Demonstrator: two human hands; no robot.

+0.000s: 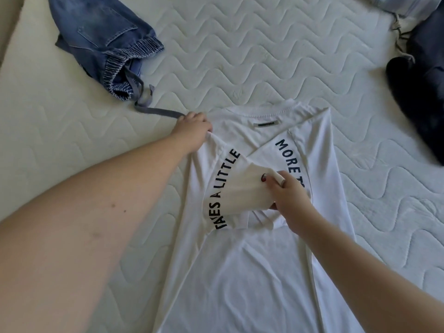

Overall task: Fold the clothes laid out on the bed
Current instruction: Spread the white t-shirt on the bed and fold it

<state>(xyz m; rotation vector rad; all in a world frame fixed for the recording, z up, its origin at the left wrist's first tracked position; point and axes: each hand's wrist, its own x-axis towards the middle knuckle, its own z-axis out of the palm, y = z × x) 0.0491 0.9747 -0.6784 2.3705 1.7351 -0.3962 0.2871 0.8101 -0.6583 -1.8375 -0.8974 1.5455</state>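
While both arms reach in from the bottom of the frame, the white T-shirt (240, 272) lies flat in the center-bottom area on the quilted mattress (240, 56), collar pointing up-frame, w/ both sides folded inward over the middle. Black curved lettering shows on the folded panels. Left hand (192, 131), center-left, has fingers curled down on the shirt's upper left shoulder edge, gripping the fabric there. Right hand (286, 198), center, pinches the left sleeve (240, 193) between thumb & fingers, holding it over the shirt's chest. Blue denim shorts (105, 42) sit crumpled at upper left, drawstring (156, 111) trailing down to just beside the left hand. Dark garment (418, 92) at right edge, light blue cloth (408, 6) in the upper right corner.
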